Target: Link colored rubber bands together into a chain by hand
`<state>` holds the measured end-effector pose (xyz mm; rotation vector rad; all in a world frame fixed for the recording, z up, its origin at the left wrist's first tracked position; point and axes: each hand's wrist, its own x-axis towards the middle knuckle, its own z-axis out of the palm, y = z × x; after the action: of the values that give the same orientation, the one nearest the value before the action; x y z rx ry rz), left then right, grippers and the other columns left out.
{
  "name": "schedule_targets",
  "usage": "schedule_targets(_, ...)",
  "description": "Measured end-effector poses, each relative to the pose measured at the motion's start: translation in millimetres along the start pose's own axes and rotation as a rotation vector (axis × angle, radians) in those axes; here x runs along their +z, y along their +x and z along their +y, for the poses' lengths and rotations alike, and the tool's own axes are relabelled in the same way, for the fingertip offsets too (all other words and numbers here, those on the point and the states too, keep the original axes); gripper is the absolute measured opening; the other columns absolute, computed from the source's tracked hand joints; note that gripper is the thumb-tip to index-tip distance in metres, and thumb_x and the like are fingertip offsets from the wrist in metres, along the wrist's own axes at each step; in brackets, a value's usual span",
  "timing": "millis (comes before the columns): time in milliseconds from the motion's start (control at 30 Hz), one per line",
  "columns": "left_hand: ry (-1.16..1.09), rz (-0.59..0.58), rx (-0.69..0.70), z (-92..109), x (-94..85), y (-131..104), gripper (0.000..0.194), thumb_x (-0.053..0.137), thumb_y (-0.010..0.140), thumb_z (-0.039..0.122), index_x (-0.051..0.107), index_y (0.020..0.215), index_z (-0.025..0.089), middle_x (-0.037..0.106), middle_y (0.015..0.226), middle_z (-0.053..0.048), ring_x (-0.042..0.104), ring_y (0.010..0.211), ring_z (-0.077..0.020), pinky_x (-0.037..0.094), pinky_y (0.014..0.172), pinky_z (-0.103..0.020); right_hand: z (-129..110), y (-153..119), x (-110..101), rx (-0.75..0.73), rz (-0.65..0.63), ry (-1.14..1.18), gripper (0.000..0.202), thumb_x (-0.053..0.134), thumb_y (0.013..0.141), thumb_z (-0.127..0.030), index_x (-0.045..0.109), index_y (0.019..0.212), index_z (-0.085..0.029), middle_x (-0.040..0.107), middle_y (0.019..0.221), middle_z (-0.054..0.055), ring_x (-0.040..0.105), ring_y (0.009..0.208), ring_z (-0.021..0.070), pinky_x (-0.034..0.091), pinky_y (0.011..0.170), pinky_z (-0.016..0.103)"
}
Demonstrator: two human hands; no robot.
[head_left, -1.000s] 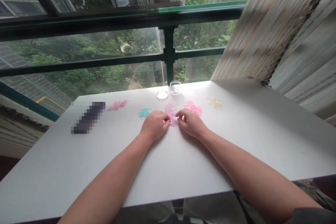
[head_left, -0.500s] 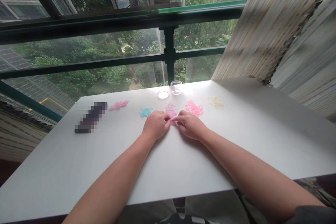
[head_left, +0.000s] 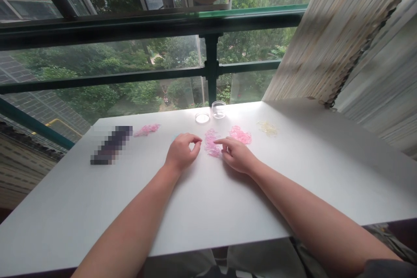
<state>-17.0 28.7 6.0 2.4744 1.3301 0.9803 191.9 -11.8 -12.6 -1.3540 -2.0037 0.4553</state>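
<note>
A purple-pink pile of what look like small rubber bands (head_left: 211, 137) lies mid-table. My right hand (head_left: 238, 154) rests at its near right side, index finger stretched onto the bands and the other fingers curled. Left of this pile, my left hand (head_left: 181, 152) pinches thumb and index finger together; anything between them is too small to make out. It covers most of a blue pile (head_left: 176, 137). A brighter pink pile (head_left: 240, 134) sits just beyond my right hand, and a pale yellow one (head_left: 268, 128) lies farther right.
Another pink pile (head_left: 147, 130) lies at the left, beside a blurred dark object (head_left: 112, 145). A clear round container (head_left: 219, 110) and a flat clear lid (head_left: 202, 118) stand at the white table's (head_left: 195, 217) far edge, by the window railing (head_left: 211, 69). A curtain (head_left: 299, 47) hangs at the right.
My left hand has moved left, away from the purple-pink pile and over the blue one. The right hand has stayed at the pile, which now shows more fully.
</note>
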Motion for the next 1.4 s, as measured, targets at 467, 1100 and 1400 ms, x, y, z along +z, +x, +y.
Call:
schedule_targets(467, 0.256, 0.051, -0.379, -57.0, -11.7, -2.0, 0.024, 0.051, 0.079, 0.031, 0.065, 0.095, 0.021, 0.065, 0.101, -0.008, 0.057, 0.098, -0.0259, 0.044, 0.087, -0.039, -1.5, -1.9, -6.1, 0.102, -0.06, 0.143, 0.032, 0.045, 0.079, -0.019, 0.05, 0.111, -0.021, 0.055, 0.068, -0.003, 0.05, 0.058, 0.013, 0.04, 0.058, 0.026)
schedule_targets(1100, 0.546, -0.048, -0.589, -117.9, -44.0, 38.9, 0.04, 0.046, 0.08, 0.033, 0.058, 0.117, 0.022, 0.055, 0.123, -0.011, 0.049, 0.112, -0.0316, 0.042, 0.089, -0.045, 1.2, -1.6, -3.9, 0.112, -0.109, 0.161, 0.026, 0.043, 0.083, -0.024, 0.05, 0.108, -0.021, 0.052, 0.066, -0.003, 0.049, 0.058, 0.0131, 0.038, 0.059, 0.027)
schedule_targets(1400, 0.69, -0.314, -0.461, -126.7, -57.2, 79.2, 0.026, 0.05, 0.076, 0.024, 0.071, 0.092, 0.022, 0.065, 0.107, -0.013, 0.054, 0.104, -0.031, 0.036, 0.09, -0.047, 0.7, -1.5, -2.5, 0.114, -0.147, 0.16, 0.026, 0.042, 0.083, -0.024, 0.049, 0.108, -0.023, 0.054, 0.069, -0.003, 0.048, 0.061, 0.0133, 0.037, 0.06, 0.027)
